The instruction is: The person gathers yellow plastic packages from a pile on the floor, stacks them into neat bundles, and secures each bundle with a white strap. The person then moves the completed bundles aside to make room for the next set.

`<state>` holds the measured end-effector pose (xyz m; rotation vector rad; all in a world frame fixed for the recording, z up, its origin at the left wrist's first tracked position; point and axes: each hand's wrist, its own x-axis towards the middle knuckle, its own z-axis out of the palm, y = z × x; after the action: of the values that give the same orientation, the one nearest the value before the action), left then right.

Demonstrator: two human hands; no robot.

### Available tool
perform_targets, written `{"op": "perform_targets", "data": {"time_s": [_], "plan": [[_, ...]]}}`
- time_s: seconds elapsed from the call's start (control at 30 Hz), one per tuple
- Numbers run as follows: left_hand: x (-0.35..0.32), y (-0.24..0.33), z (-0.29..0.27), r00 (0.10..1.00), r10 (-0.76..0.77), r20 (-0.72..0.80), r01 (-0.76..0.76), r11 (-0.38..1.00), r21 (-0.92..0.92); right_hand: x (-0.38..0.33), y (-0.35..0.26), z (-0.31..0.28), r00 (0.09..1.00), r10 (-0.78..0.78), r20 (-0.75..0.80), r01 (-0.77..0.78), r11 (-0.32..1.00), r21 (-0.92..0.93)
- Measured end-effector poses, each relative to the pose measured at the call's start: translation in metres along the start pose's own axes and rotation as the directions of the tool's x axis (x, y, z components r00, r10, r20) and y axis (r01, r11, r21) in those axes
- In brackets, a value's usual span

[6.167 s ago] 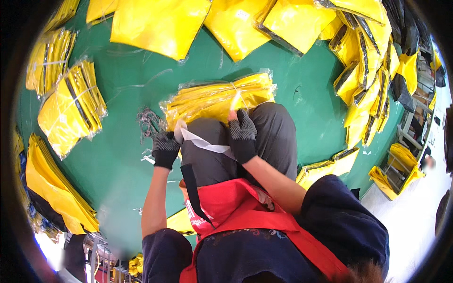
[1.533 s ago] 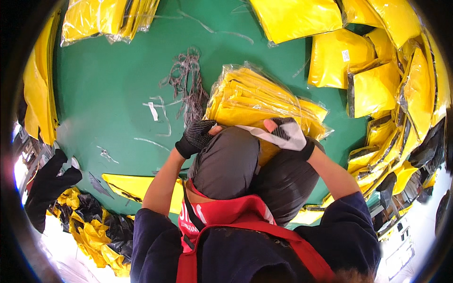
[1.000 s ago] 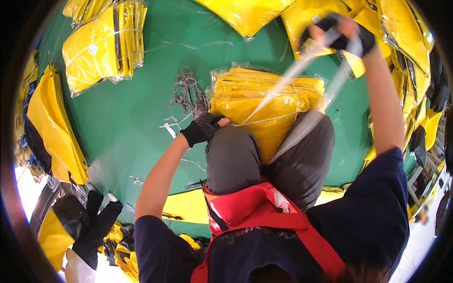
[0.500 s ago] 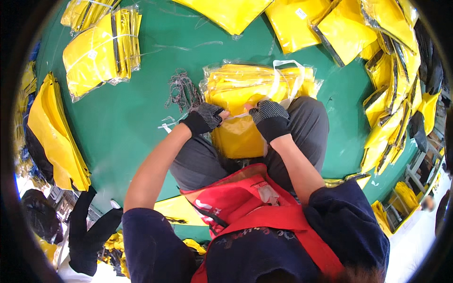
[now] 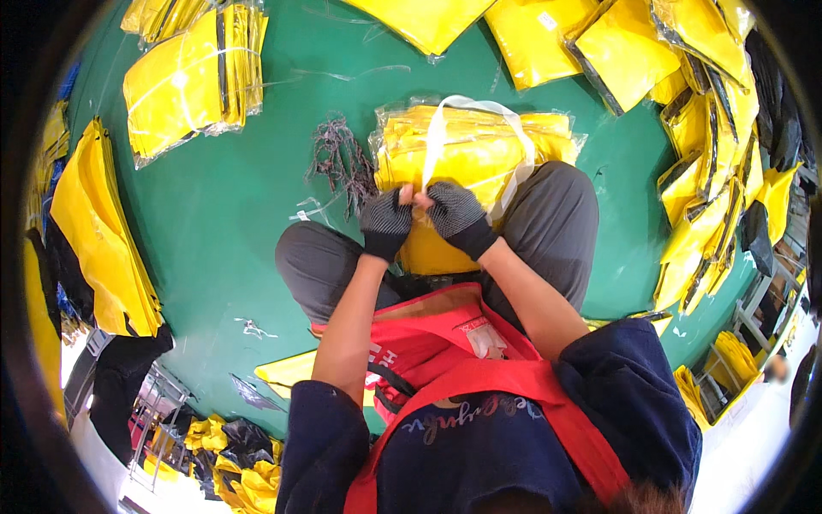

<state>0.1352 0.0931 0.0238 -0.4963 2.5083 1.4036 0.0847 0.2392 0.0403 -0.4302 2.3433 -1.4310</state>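
I sit cross-legged on a green floor [image 5: 231, 223] with a stack of yellow bags wrapped in clear plastic [image 5: 467, 158] across my knees. A white plastic strap [image 5: 445, 128] loops over the stack. My left hand [image 5: 385, 224] and my right hand [image 5: 454, 214], both in dark knit gloves, meet at the near edge of the stack, fingers pinched on the strap's two ends. The knot itself is hidden between my fingers.
A pile of dark cords [image 5: 342, 158] lies just left of the stack. More wrapped yellow bundles lie at the upper left [image 5: 193, 77], across the top [image 5: 548, 38] and down the right side [image 5: 711, 197]. Loose yellow and black bags [image 5: 94, 248] lie at the left.
My right hand swung the strap high, then came back down. Both hands have drawn together at the near edge of the stack, and the strap now stands in a loop over it.
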Motion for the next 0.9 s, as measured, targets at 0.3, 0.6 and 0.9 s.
{"op": "perform_targets", "data": {"time_s": [0.3, 0.6, 0.9], "plan": [[-0.001, 0.065, -0.011, 0.938, 0.337, -0.077, -0.34, 0.94, -0.032, 0.004, -0.007, -0.013, 0.949, -0.065, 0.308, 0.116, 0.982, -0.15], [0.013, 0.034, -0.03, 0.874, 0.318, 0.368, -0.462, 0.781, 0.421, 0.006, 0.005, -0.037, 0.886, 0.03, 0.464, -0.016, 0.999, -0.033], [-0.028, 0.05, -0.022, 0.967, 0.098, 0.236, -0.253, 0.507, 0.824, -0.006, 0.005, -0.038, 0.956, 0.026, 0.293, -0.084, 0.979, 0.186]]}}
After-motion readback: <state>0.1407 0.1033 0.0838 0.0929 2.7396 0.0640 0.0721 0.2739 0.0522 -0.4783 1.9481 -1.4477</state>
